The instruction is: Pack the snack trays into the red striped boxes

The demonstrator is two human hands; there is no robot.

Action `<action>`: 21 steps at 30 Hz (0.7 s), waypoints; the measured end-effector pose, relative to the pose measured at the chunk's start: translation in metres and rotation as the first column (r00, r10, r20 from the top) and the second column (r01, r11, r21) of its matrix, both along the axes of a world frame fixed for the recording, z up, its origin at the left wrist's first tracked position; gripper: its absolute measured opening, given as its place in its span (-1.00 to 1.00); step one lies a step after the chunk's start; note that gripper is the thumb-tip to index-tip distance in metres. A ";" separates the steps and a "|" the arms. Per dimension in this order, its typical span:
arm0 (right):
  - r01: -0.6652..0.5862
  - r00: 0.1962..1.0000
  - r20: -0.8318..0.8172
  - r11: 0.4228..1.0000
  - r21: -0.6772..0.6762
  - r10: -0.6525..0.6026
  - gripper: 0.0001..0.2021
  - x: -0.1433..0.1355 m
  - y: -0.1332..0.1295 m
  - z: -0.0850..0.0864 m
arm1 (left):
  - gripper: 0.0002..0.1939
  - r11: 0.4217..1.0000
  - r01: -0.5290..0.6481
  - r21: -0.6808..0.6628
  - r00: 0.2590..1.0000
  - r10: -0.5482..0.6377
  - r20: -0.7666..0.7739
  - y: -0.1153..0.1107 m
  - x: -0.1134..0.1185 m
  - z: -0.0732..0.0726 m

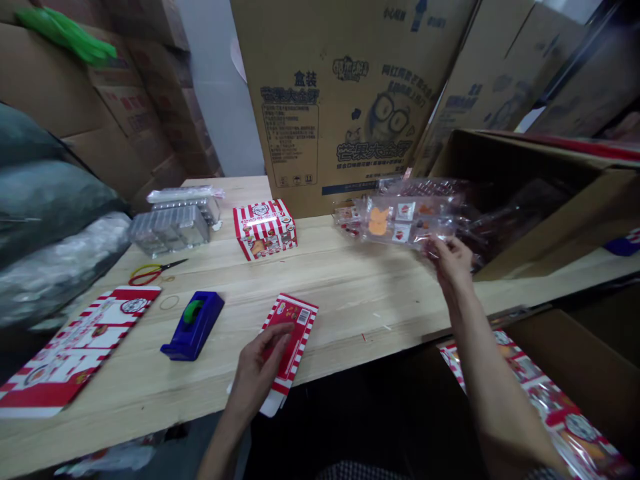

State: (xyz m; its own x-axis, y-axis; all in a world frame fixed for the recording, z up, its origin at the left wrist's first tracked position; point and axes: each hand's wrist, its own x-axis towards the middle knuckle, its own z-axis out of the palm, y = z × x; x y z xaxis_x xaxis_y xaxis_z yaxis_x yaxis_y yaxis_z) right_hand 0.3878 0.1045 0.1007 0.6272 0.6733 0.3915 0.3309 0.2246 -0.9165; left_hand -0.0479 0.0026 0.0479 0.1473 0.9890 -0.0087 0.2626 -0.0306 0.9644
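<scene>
My right hand [453, 260] is closed, pinching the near edge of a clear plastic packet [390, 223] that shows small orange and white pieces inside. This packet lies among other clear packets in front of the open cardboard box. My left hand [257, 367] rests over a flat red-and-white striped carton [300, 327] at the table's front edge. Its fingers are loosely bent with the thumb apart, and they partly cover the carton. Behind it stands a folded-up striped box [265, 230].
A blue tape dispenser [195, 327], scissors [155, 270] and a flat striped sheet [85, 347] lie on the left. Clear plastic trays [170, 227] sit behind them. An open cardboard box [540, 247] stands at right. Large cartons [350, 100] line the back.
</scene>
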 end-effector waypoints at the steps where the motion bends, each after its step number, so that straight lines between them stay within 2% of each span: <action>1: -0.036 0.994 -0.103 0.999 0.027 0.039 -0.71 -0.019 -0.015 -0.002 | -0.65 1.000 0.016 0.001 0.999 -0.016 0.034 -0.002 0.013 0.002; 2: -0.090 0.978 -0.187 0.995 0.045 0.097 -0.71 -0.043 -0.031 -0.006 | -0.66 0.999 0.039 -0.004 0.996 -0.039 0.078 -0.006 0.026 0.003; 3: -0.191 0.895 -0.389 0.976 0.104 0.217 -0.69 -0.071 -0.048 -0.011 | -0.65 0.998 0.063 -0.010 0.989 -0.061 0.133 -0.012 0.041 0.004; 4: -0.280 0.780 -0.539 0.947 0.154 0.319 -0.63 -0.103 -0.065 -0.019 | -0.62 0.996 0.084 -0.018 0.977 -0.079 0.200 -0.019 0.055 0.004; 6: -0.404 0.611 -0.679 0.898 0.175 0.407 -0.62 -0.171 -0.101 -0.034 | -0.43 0.996 0.086 -0.011 0.939 -0.077 0.336 -0.035 0.080 0.001; 8: -0.557 0.490 -0.748 0.821 0.128 0.448 -0.68 -0.232 -0.134 -0.047 | -0.31 0.999 0.011 -0.032 0.901 0.004 0.434 -0.049 0.096 0.000; 10: -0.630 0.434 -0.776 0.770 0.102 0.457 -0.62 -0.276 -0.160 -0.054 | -0.36 0.988 -0.125 -0.090 0.856 0.154 0.494 -0.058 0.095 0.002; 11: -0.683 0.417 -0.773 0.726 0.081 0.478 -0.60 -0.288 -0.168 -0.056 | -0.43 0.972 -0.200 -0.121 0.828 0.234 0.510 -0.060 0.088 0.004; 12: -0.748 0.403 -0.754 0.661 0.055 0.519 -0.60 -0.295 -0.173 -0.056 | -0.49 0.951 -0.277 -0.141 0.800 0.309 0.514 -0.061 0.077 0.008; 13: -0.824 0.384 -0.714 0.566 0.021 0.586 -0.60 -0.295 -0.173 -0.054 | -0.52 0.924 -0.352 -0.150 0.776 0.377 0.506 -0.063 0.060 0.012; 15: -0.938 0.326 -0.548 0.337 -0.084 0.770 -0.60 -0.282 -0.162 -0.048 | -0.54 0.854 -0.504 -0.132 0.732 0.503 0.460 -0.066 0.016 0.020; 16: -0.957 0.288 -0.409 0.243 -0.160 0.866 -0.58 -0.272 -0.151 -0.044 | -0.52 0.808 -0.580 -0.108 0.708 0.565 0.424 -0.069 -0.010 0.025; 17: -0.946 0.272 -0.231 0.215 -0.245 0.934 -0.52 -0.262 -0.137 -0.039 | -0.49 0.765 -0.639 -0.079 0.682 0.611 0.401 -0.074 -0.037 0.029; 19: -0.856 0.200 0.142 0.243 -0.457 0.969 -0.27 -0.246 -0.106 -0.032 | -0.43 0.708 -0.706 -0.016 0.661 0.667 0.344 -0.086 -0.089 0.036; 21: -0.697 -0.002 0.396 0.283 -0.659 0.918 0.05 -0.245 -0.074 -0.034 | -0.36 0.645 -0.763 -0.043 0.612 0.742 0.271 -0.102 -0.133 0.038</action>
State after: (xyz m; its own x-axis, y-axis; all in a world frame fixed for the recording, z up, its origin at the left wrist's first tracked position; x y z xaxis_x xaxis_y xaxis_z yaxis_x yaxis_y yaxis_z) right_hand 0.1432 0.0303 0.0666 -0.7511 0.6580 0.0543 0.5004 0.6211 -0.6032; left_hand -0.1808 -0.0993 0.0861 -0.6627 0.7488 -0.0106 -0.0152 0.0006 0.9999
